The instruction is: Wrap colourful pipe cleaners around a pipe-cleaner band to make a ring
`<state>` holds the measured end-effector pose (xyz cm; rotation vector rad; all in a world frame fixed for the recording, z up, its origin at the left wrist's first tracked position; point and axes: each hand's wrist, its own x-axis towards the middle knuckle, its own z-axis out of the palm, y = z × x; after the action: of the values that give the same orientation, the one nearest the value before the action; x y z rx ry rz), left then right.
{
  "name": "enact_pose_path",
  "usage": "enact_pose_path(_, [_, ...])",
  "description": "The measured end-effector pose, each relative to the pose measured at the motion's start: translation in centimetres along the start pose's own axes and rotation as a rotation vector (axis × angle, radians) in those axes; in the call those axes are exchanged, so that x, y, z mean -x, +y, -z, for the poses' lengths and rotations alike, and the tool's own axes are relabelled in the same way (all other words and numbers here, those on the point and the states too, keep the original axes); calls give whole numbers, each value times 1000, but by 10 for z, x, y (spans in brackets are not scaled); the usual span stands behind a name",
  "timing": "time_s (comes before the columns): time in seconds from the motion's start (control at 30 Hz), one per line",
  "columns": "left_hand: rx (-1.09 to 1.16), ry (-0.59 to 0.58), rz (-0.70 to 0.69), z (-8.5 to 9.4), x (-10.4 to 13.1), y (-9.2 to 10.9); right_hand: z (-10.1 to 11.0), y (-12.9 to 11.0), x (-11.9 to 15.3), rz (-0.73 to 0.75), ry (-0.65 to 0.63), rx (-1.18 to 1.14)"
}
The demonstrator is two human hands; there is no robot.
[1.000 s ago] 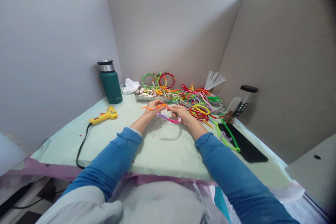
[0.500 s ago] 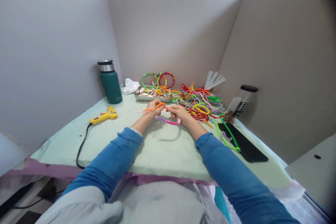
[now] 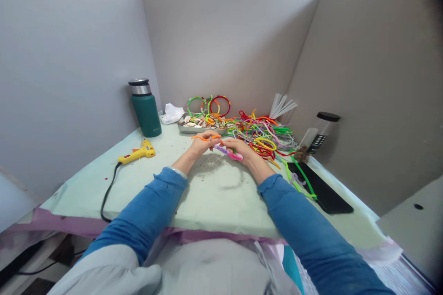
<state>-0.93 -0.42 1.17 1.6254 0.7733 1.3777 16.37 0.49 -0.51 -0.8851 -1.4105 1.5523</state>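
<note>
Above the table, my left hand (image 3: 202,144) is closed, pinching an orange pipe cleaner (image 3: 200,138) whose free end sticks out to the left past the fingers. Close beside it, my right hand (image 3: 242,148) is also closed, with its fingertips at the orange piece near the left fingers. A curved purple-and-pink pipe cleaner band (image 3: 234,156) shows just below the fingers, against the right hand. Fingers hide where the orange piece and the band meet.
A yellow glue gun (image 3: 138,151) and a green bottle (image 3: 146,113) stand left. Behind are a metal tray (image 3: 202,130) of shells, several coloured rings (image 3: 196,97) and a pipe cleaner pile (image 3: 266,133). A black flat object (image 3: 332,193) and clear container (image 3: 323,131) are right.
The purple-and-pink band has turned and drawn up closer to the fingers; its hanging curve shows less. Both hands have come slightly closer together, and the orange end now lies flatter.
</note>
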Motion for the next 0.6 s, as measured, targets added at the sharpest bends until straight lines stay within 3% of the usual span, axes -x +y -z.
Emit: enact_pose_path(0.6, [-298,-95,88,11,-7,-17,-1,-2,6,10,28,60])
